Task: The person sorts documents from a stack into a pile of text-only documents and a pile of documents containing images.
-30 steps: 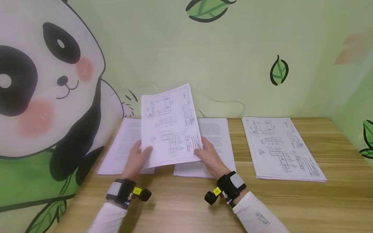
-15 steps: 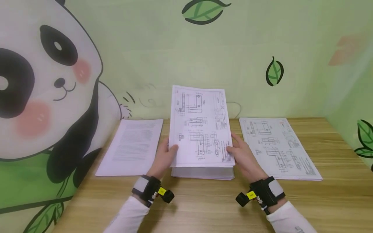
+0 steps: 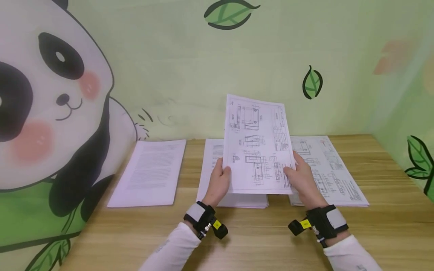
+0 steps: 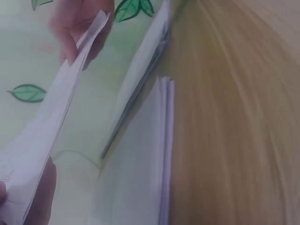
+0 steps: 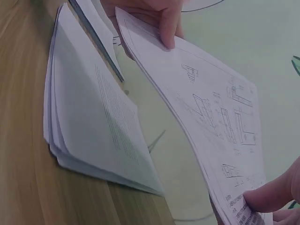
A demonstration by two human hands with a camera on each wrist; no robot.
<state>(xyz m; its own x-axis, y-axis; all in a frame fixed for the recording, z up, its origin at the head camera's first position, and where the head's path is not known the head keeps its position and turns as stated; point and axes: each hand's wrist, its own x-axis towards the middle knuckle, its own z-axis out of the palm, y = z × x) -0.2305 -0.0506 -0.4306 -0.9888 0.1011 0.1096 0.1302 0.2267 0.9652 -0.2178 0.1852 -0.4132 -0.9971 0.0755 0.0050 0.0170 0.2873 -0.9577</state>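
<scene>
A thin sheaf of white paper with printed technical drawings (image 3: 252, 150) is held up above the table, tilted toward me. My left hand (image 3: 217, 184) pinches its left edge, thumb on top and fingers behind. At the right edge my right hand (image 3: 305, 182) grips it the same way. Beneath the sheaf lies a stack of text-printed paper (image 3: 210, 165), partly covered in the head view. The right wrist view shows this stack's (image 5: 89, 108) uneven layered edges, and the held sheaf (image 5: 187, 93) bowed slightly between both hands.
To the left lies another stack of text pages (image 3: 152, 173). A stack of drawing sheets (image 3: 339, 177) sits at the right, partly behind my right hand. All rest on a wooden table (image 3: 257, 241) against a green wall cloth (image 3: 176, 56) printed with a panda and leaves.
Both hands have carried the sheaf from between the left and middle stacks rightward, past the middle stack toward the right one. The left stack is now fully uncovered.
</scene>
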